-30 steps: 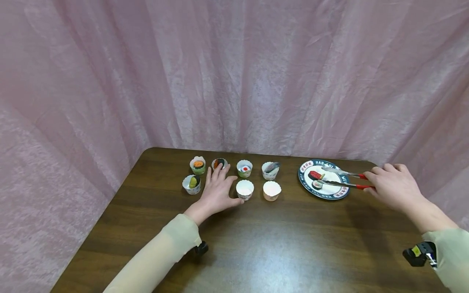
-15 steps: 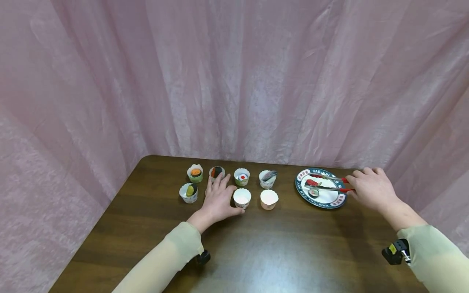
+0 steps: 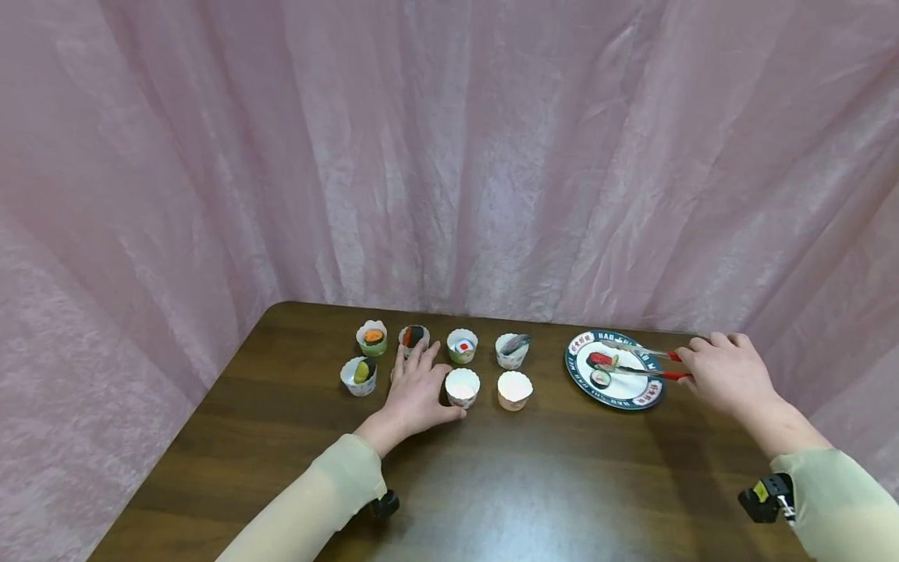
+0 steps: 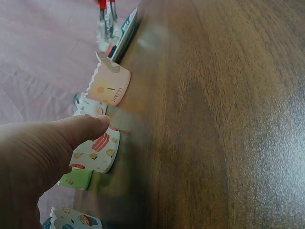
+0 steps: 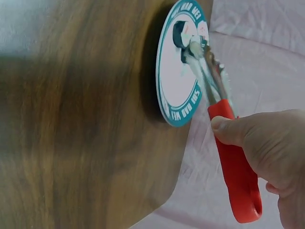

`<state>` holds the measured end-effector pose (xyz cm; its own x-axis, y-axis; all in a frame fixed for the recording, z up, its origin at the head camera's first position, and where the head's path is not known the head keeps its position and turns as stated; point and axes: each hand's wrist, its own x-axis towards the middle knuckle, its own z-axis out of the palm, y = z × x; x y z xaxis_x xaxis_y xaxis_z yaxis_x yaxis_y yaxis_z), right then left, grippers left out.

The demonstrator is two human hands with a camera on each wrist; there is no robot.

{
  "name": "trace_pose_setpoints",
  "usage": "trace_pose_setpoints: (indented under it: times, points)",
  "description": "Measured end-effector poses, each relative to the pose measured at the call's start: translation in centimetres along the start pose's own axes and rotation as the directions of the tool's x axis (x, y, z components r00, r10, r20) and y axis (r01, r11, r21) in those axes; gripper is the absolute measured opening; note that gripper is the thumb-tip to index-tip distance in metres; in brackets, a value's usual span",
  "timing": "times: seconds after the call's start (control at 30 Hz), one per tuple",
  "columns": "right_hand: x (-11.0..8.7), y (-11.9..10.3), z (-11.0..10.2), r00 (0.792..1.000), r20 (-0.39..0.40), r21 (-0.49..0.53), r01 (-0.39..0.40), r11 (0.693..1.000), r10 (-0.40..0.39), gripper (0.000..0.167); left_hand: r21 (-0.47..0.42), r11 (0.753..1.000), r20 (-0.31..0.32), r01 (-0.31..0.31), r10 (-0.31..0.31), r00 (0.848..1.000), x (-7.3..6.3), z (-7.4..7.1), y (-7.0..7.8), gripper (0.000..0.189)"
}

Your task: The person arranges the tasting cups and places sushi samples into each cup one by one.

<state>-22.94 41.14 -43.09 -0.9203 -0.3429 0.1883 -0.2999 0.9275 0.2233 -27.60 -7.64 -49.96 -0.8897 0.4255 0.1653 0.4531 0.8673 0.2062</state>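
Note:
My right hand [image 3: 729, 376] grips red-handled tongs [image 5: 234, 162] whose two metal arms reach, parted, over the plate [image 3: 639, 398]. A red-topped toy sushi piece [image 3: 599, 358] lies by the tong tips, with a small sushi roll [image 3: 600, 379] just below it. Whether the tips touch the red piece cannot be made out. On the left, my hand [image 3: 416, 394] lies with fingers spread beside a white paper cup [image 3: 462, 389]. Its thumb [image 4: 90, 128] passes in front of that cup, whose side [image 4: 97, 153] has a cake print; contact is unclear.
Paper cups holding sushi pieces stand left and behind: an orange-topped one [image 3: 372, 338], a yellow-green one [image 3: 359, 376], one with a red-and-dark piece [image 3: 413, 337], a red-and-white one [image 3: 461, 346] and a grey one [image 3: 512, 350]. Another cup [image 3: 514, 390] has a pale, bare inside. Pink curtain [image 3: 449, 156] hangs behind.
The right hand has moved left with the tongs over the plate, then slightly back right. The head view has shifted, lowering the table in it. The left hand stays beside the cup.

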Motion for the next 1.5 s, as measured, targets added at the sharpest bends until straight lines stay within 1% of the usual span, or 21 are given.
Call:
trace_pose_setpoints:
  times: [0.23,0.4,0.57,0.67,0.8,0.93,1.13,1.23,1.37,1.5]
  points:
    - [-0.7,0.9,0.7,0.996,0.077,0.062,-0.043,0.997,0.038,0.04,0.015,1.0,0.004,0.006,-0.006,1.0,0.2,0.0,-0.2,0.072]
    - [-0.9,1.3,1.3,0.995,0.092,0.075,-0.046,0.996,0.039,0.04,0.033,0.999,0.018,0.023,-0.023,1.0,0.1,0.1,-0.2,0.074]
    - [-1.0,1.5,1.6,0.994,0.1,0.073,-0.048,0.996,0.041,0.038,0.013,1.0,-0.012,-0.003,0.003,1.0,0.3,0.3,0.0,0.072]
    - [-1.3,1.5,1.6,0.995,0.093,0.078,-0.048,0.996,0.041,0.034,0.001,1.0,-0.012,-0.005,0.005,1.0,0.5,0.4,0.3,0.072]
    - [-1.6,1.5,1.4,0.996,0.084,0.08,-0.041,0.996,0.034,0.032,0.008,1.0,0.015,0.006,-0.006,1.0,0.5,0.4,0.5,0.073]
    - [-1.4,1.4,1.1,0.998,0.065,0.069,-0.024,0.997,0.02,0.033,0.005,1.0,0.014,0.017,-0.017,1.0,0.6,0.4,0.4,0.073]
    - [-1.0,1.2,0.9,1.0,0.008,0.063,-0.008,0.998,0.007,0.029,0.022,0.999,0.018,0.035,-0.035,0.999,0.7,0.7,-0.1,0.073]
    - [-1.0,1.1,0.7,1.0,0.009,0.058,-0.007,0.998,0.007,0.03,-0.001,1.0,0.019,0.029,-0.029,0.999,0.7,0.8,-0.2,0.071]
    - [-1.2,1.4,0.4,1.0,0.003,0.036,-0.002,0.999,0.002,0.033,-0.011,0.999,0.025,0.03,-0.03,0.999,0.9,0.4,0.1,0.068]
    - [-1.2,1.7,0.0,1.0,-0.025,0.027,0.009,1.0,-0.008,0.033,0.008,0.999,0.035,0.035,-0.035,0.999,0.9,0.3,0.3,0.064]
